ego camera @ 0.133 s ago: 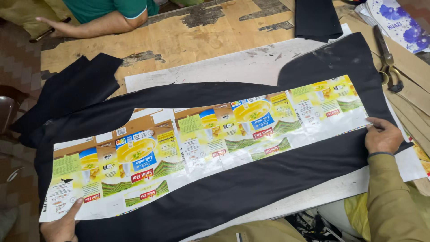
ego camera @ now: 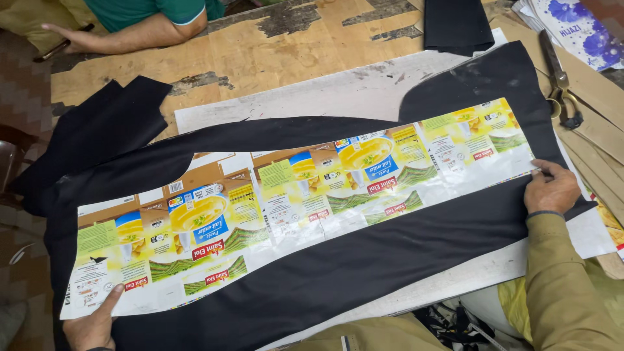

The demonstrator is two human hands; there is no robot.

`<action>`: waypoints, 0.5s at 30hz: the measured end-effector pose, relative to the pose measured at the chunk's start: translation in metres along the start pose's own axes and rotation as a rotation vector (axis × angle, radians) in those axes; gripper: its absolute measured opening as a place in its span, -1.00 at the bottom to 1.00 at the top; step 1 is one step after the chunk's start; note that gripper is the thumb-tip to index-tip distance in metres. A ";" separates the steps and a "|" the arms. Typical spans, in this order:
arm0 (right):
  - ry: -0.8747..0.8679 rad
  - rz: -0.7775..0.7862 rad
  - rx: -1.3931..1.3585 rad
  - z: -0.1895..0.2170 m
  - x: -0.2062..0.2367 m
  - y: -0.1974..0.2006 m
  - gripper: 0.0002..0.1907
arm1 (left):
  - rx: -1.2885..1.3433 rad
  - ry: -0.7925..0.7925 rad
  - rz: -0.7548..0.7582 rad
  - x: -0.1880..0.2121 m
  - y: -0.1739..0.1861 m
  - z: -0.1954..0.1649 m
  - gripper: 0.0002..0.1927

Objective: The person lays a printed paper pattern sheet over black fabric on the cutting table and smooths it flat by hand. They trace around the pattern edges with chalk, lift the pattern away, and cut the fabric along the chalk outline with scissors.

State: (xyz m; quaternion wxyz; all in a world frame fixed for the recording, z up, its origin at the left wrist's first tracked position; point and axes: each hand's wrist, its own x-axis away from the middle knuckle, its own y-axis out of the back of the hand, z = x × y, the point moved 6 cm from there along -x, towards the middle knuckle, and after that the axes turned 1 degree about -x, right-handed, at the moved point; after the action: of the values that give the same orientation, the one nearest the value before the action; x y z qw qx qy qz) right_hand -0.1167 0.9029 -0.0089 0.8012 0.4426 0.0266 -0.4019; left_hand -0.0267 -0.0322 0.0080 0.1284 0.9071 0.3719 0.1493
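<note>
Left hand (ego camera: 91, 325) and right hand (ego camera: 551, 188) press a glossy printed pattern (ego camera: 292, 201) flat at its ends. Their fingers lie together. Matte black cloth (ego camera: 364, 260) borders it on the worn wooden desk (ego camera: 273, 58).

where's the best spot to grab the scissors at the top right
Probably by the looped handles at the near end of the scissors, coming from the right edge of the table. They lie flat on stacked brown card, blades pointing away, handles nearest the right hand.
</note>
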 end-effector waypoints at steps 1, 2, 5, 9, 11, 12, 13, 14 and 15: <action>0.048 -0.035 0.029 0.002 0.000 0.006 -0.76 | 0.010 -0.012 0.048 0.003 -0.001 -0.003 -0.35; 0.095 -0.068 0.057 0.005 0.002 0.010 -0.75 | 0.019 -0.024 0.095 0.005 -0.001 -0.008 -0.32; 0.117 -0.110 0.072 0.012 0.004 0.018 -0.75 | -0.003 0.041 0.163 0.003 0.005 -0.008 -0.26; 0.150 -0.141 0.094 0.021 0.010 0.032 -0.77 | -0.020 -0.001 0.260 0.007 0.009 -0.019 -0.20; 0.080 -0.141 0.047 0.022 0.013 0.026 -0.76 | -0.037 -0.030 0.277 0.005 0.007 -0.022 -0.20; 0.047 -0.147 0.026 0.022 0.010 0.029 -0.75 | -0.043 -0.034 0.269 0.004 0.007 -0.024 -0.20; 0.122 -0.180 0.044 0.031 0.009 0.030 -0.75 | -0.052 -0.035 0.261 0.004 0.009 -0.027 -0.19; 0.189 -0.219 0.075 0.036 0.008 0.039 -0.75 | -0.068 -0.039 0.261 0.004 0.009 -0.030 -0.19; 0.191 -0.207 0.088 0.037 0.007 0.047 -0.74 | -0.071 -0.041 0.273 0.004 -0.002 -0.034 -0.19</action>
State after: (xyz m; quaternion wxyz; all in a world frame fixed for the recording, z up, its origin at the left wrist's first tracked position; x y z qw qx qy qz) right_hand -0.0918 0.8849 0.0428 0.7291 0.5083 0.1309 -0.4393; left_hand -0.0375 -0.0236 0.0399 0.1464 0.9470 0.2369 0.1601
